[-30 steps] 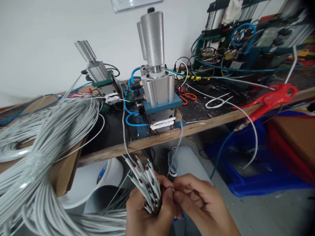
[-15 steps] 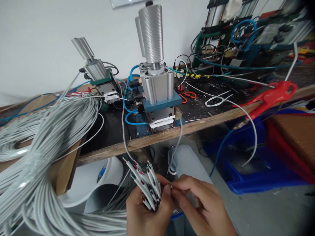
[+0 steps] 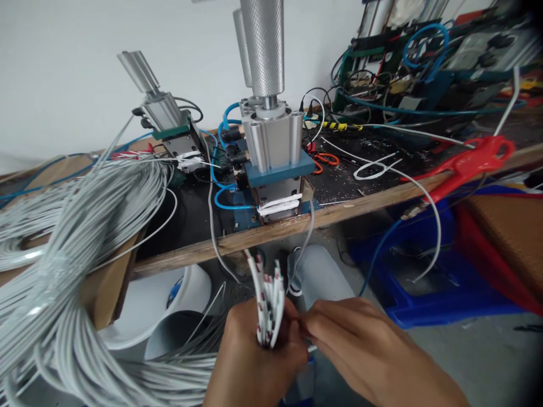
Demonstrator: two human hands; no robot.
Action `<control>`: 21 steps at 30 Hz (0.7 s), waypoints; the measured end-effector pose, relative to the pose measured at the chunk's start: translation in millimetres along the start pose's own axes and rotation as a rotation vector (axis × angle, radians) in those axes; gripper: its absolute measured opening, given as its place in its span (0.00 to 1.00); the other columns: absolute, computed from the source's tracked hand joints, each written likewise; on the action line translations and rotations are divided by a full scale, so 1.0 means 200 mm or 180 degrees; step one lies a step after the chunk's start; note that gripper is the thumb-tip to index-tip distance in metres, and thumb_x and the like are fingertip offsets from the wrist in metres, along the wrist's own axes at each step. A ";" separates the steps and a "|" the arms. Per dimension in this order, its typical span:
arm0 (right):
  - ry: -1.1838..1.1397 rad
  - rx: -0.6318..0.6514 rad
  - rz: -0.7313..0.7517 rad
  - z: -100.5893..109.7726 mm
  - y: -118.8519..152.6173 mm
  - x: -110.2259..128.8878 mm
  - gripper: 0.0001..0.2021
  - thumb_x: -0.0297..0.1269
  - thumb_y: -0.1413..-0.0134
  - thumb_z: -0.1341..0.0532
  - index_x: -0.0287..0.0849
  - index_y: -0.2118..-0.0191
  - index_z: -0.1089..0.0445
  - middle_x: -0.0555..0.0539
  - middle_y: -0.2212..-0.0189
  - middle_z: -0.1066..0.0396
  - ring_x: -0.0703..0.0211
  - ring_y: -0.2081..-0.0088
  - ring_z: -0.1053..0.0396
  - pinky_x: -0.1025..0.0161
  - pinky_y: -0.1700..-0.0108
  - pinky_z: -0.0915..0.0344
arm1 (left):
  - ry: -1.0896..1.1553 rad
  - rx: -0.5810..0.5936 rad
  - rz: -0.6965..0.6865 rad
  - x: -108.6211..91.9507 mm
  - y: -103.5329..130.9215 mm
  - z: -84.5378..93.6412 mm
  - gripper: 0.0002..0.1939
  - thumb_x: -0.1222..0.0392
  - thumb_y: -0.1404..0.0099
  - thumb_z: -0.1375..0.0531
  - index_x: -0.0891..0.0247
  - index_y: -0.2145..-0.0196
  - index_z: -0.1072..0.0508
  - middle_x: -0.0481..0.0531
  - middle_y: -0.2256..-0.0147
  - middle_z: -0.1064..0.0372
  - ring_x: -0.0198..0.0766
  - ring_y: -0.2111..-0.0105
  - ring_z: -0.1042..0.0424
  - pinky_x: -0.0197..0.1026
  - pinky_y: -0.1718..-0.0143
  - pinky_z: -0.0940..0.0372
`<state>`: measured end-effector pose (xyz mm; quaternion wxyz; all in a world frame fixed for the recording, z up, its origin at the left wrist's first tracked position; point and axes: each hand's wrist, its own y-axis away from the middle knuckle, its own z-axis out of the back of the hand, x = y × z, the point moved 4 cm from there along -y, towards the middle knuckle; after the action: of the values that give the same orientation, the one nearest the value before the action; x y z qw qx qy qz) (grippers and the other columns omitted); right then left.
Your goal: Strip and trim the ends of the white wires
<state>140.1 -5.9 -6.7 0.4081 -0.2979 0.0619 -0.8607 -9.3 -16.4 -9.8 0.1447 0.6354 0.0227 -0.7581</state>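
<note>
The left hand (image 3: pixel 263 364) clasps a bundle of white cables (image 3: pixel 269 308), coloured tips upward, while the right hand (image 3: pixel 352 342) touches its thumb, its own grip hidden from view.

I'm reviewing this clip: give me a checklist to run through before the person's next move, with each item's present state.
1. Cables gripped: ok, the left hand is closed around the bunch.
2. Tips level: not ok, they end at different heights.
3. Right hand in position: ok, its fingers are close against the left thumb.
4. Item between the right fingers: cannot tell, the hands hide it.
5. Hands clear of the press: ok, both are below the table edge.
6. Air gun out of the way: ok, neither hand touches it.
</note>
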 end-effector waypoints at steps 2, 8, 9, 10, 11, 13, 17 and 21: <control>0.0156 0.0101 0.0087 0.01 0.00 -0.01 0.17 0.25 0.30 0.52 0.44 0.70 0.34 0.51 0.75 0.30 0.60 0.75 0.30 0.63 0.71 0.36 | -0.0227 0.0300 -0.0155 0.01 -0.01 -0.01 0.05 0.67 0.51 0.39 0.59 0.81 0.28 0.43 0.85 0.39 0.33 0.85 0.41 0.34 0.85 0.47; -0.1439 -0.0485 -0.0788 -0.06 0.00 -0.07 0.13 0.31 0.30 0.45 0.44 0.68 0.31 0.53 0.77 0.27 0.63 0.76 0.26 0.67 0.72 0.34 | 0.0040 -0.0274 0.0135 0.00 0.00 -0.04 0.06 0.63 0.49 0.36 0.61 0.82 0.26 0.44 0.85 0.36 0.33 0.84 0.38 0.35 0.82 0.42; -0.1971 -0.0580 -0.1012 -0.09 0.00 -0.07 0.12 0.34 0.29 0.44 0.44 0.68 0.31 0.54 0.78 0.26 0.63 0.76 0.25 0.68 0.72 0.34 | 0.0183 -0.0382 0.0176 0.00 0.01 -0.04 0.07 0.61 0.49 0.36 0.61 0.82 0.26 0.44 0.85 0.35 0.34 0.84 0.38 0.35 0.81 0.40; -0.2476 -0.0645 -0.1254 -0.12 0.00 -0.06 0.13 0.38 0.29 0.43 0.44 0.68 0.30 0.53 0.79 0.26 0.63 0.76 0.25 0.69 0.72 0.33 | 0.0292 -0.0464 0.0188 0.01 0.02 -0.04 0.08 0.61 0.48 0.35 0.61 0.82 0.27 0.43 0.85 0.35 0.33 0.84 0.37 0.35 0.81 0.40; -0.2926 -0.0708 -0.1487 -0.16 0.01 -0.05 0.14 0.41 0.30 0.42 0.44 0.67 0.29 0.53 0.79 0.26 0.63 0.77 0.25 0.69 0.73 0.32 | 0.0388 -0.0513 0.0203 0.01 0.03 -0.04 0.08 0.60 0.48 0.34 0.61 0.81 0.27 0.43 0.85 0.35 0.33 0.84 0.37 0.34 0.82 0.40; -0.3611 -0.0860 -0.1900 -0.23 0.01 -0.02 0.15 0.48 0.32 0.40 0.42 0.66 0.28 0.52 0.79 0.27 0.62 0.78 0.26 0.68 0.74 0.31 | 0.0621 -0.0528 0.0280 0.03 0.05 -0.04 0.09 0.58 0.47 0.32 0.62 0.80 0.26 0.42 0.86 0.37 0.32 0.86 0.39 0.33 0.83 0.42; -0.4301 -0.1207 -0.2280 -0.31 0.01 0.05 0.18 0.53 0.37 0.36 0.42 0.68 0.28 0.52 0.80 0.28 0.62 0.79 0.28 0.66 0.74 0.29 | 0.1128 -0.0421 0.0402 0.07 0.06 -0.03 0.15 0.53 0.46 0.28 0.64 0.78 0.27 0.41 0.87 0.40 0.29 0.88 0.42 0.31 0.86 0.45; -0.4435 -0.1396 -0.2230 -0.32 -0.01 0.07 0.19 0.53 0.37 0.35 0.42 0.70 0.28 0.53 0.81 0.29 0.64 0.81 0.30 0.67 0.74 0.29 | 0.1292 -0.0471 0.0421 0.10 0.07 -0.03 0.19 0.49 0.46 0.26 0.66 0.77 0.26 0.41 0.86 0.39 0.28 0.87 0.43 0.30 0.86 0.46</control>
<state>95.7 -24.5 -51.8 -0.0080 -0.8410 -0.1361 -0.5235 -2.1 -32.4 -28.9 0.2328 0.7627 0.0653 -0.5999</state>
